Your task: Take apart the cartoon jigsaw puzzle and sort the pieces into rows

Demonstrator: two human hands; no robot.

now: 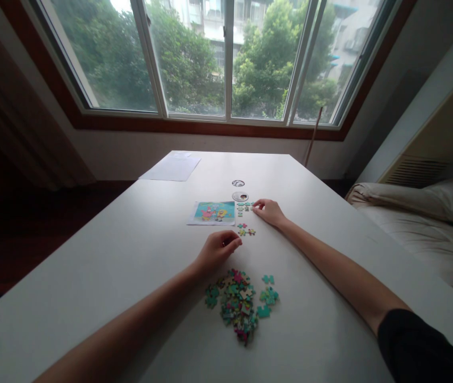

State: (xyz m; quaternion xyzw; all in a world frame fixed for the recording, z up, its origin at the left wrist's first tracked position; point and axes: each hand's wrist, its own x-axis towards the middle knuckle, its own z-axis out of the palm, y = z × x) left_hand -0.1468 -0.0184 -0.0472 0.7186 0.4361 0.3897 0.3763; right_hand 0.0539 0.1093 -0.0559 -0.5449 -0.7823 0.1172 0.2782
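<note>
A heap of loose jigsaw pieces (239, 303), mostly teal and pink, lies on the white table (131, 255) close to me. My left hand (217, 249) rests just beyond the heap with its fingers curled in a loose fist; whether it holds a piece is hidden. My right hand (269, 210) reaches farther out, fingers pinched at a short row of joined pieces (244, 207). A few more pieces (246, 231) lie between the two hands. A colourful cartoon reference picture (214, 213) lies left of the row.
Two small round discs (240, 196) sit beyond the picture. A white sheet of paper (170, 167) lies at the table's far left corner. A wide window runs behind the table. A bed with pale bedding (421, 213) stands to the right.
</note>
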